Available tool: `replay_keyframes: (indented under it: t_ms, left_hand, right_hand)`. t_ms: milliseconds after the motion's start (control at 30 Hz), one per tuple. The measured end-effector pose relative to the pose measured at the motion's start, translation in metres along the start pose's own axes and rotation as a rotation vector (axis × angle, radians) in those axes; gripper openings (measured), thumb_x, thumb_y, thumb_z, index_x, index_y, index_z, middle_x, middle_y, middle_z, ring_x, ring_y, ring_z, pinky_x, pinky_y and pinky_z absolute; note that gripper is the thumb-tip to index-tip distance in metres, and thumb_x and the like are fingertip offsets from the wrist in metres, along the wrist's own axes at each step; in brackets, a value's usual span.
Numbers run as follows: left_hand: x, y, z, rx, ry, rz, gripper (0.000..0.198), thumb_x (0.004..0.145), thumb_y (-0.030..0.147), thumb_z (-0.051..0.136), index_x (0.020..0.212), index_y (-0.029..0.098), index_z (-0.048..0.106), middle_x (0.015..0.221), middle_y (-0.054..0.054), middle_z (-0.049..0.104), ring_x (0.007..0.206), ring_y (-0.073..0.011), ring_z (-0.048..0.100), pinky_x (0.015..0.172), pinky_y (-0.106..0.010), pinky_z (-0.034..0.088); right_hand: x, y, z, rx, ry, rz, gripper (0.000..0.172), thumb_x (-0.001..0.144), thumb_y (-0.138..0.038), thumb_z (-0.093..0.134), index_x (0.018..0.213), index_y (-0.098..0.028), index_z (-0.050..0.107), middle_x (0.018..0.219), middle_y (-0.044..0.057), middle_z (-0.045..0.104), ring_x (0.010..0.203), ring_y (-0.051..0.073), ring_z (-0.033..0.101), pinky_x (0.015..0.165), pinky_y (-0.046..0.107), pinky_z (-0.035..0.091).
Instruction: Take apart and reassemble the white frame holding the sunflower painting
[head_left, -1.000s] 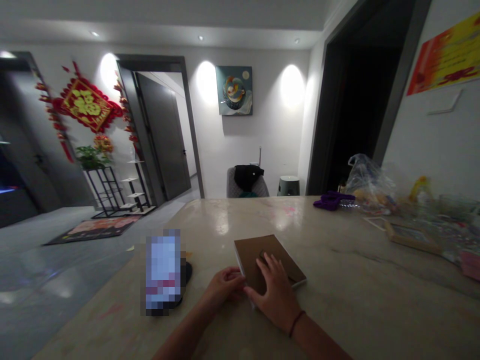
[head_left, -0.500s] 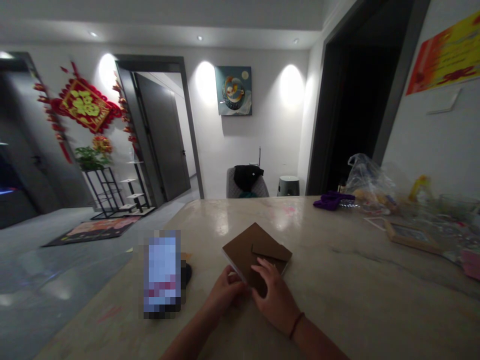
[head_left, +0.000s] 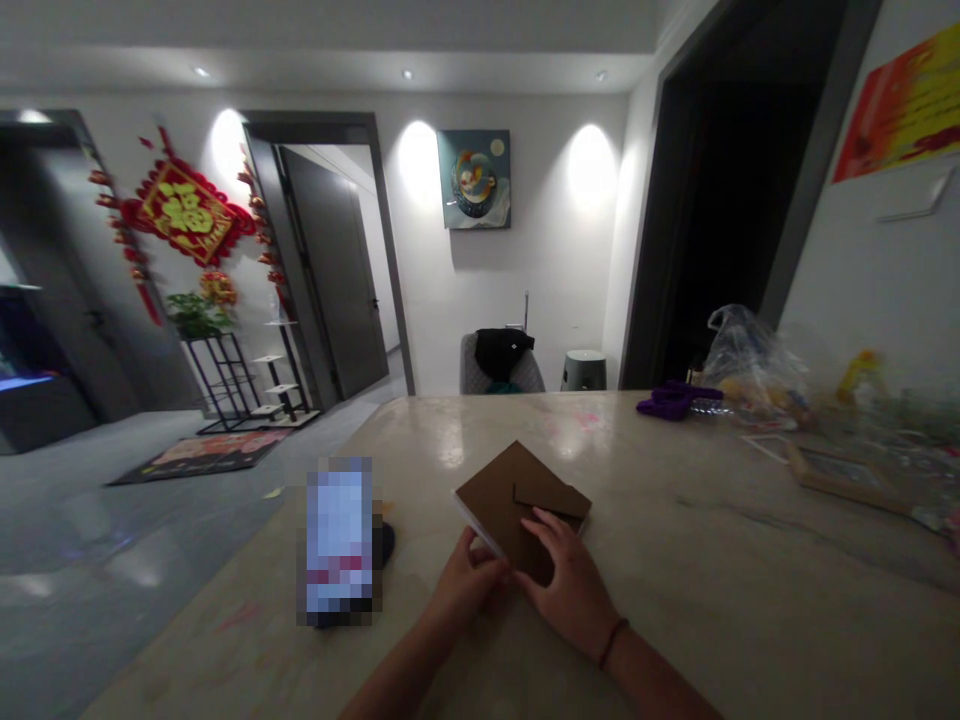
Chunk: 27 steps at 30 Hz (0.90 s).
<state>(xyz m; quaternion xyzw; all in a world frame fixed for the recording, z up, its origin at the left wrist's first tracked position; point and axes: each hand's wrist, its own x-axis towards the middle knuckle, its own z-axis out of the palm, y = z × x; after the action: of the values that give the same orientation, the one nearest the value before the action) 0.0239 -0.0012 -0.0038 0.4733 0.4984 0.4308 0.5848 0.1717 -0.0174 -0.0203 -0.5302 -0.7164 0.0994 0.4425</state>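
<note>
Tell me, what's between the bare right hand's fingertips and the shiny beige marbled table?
A flat, brown, square panel: in the head view, the right hand touches it, table underneath.

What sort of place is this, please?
Probably a room in a home: there are a red hanging decoration, a leafy plant, and a quilted chair with something black draped over it.

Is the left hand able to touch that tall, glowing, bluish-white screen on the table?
Probably yes: the glowing screen stands left of the left hand, and nothing seems to block the way. That hand is at the edge of the flat, brown, square panel, though, and might need to leave it first.
</note>
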Motion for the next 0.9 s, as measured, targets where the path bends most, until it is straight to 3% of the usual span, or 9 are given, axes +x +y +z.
replay_keyframes:
  t_ms: [200, 500, 900]
  left_hand:
    - [-0.004, 0.003, 0.009, 0.019, 0.060, 0.001, 0.057, 0.054, 0.023, 0.064, 0.106, 0.021, 0.039, 0.067, 0.004, 0.062, 0.032, -0.0033, 0.039, 0.035, -0.017, 0.029]
    - [-0.012, 0.008, 0.009, 0.043, 0.110, 0.025, 0.053, 0.059, 0.018, 0.058, 0.108, 0.020, 0.038, 0.084, 0.000, 0.063, 0.041, -0.0036, 0.045, 0.038, -0.016, 0.031]
    - [-0.017, 0.009, 0.016, 0.043, 0.103, 0.080, 0.047, 0.062, 0.021, 0.055, 0.106, 0.018, 0.038, 0.080, 0.001, 0.059, 0.042, -0.0035, 0.042, 0.039, -0.016, 0.033]
  right_hand:
    - [-0.001, 0.004, -0.006, 0.063, -0.069, -0.004, 0.049, 0.068, -0.031, 0.061, 0.116, -0.025, 0.052, 0.127, 0.007, 0.047, 0.119, 0.023, 0.040, 0.101, 0.042, 0.031]
    - [-0.004, 0.001, -0.002, 0.057, -0.196, -0.045, 0.045, 0.083, -0.043, 0.042, 0.127, -0.033, 0.039, 0.139, 0.003, 0.032, 0.128, 0.020, 0.026, 0.105, 0.043, 0.023]
    - [-0.004, 0.004, -0.002, -0.018, -0.159, -0.121, 0.045, 0.085, -0.042, 0.039, 0.129, -0.032, 0.037, 0.137, 0.003, 0.037, 0.126, 0.021, 0.031, 0.104, 0.044, 0.027]
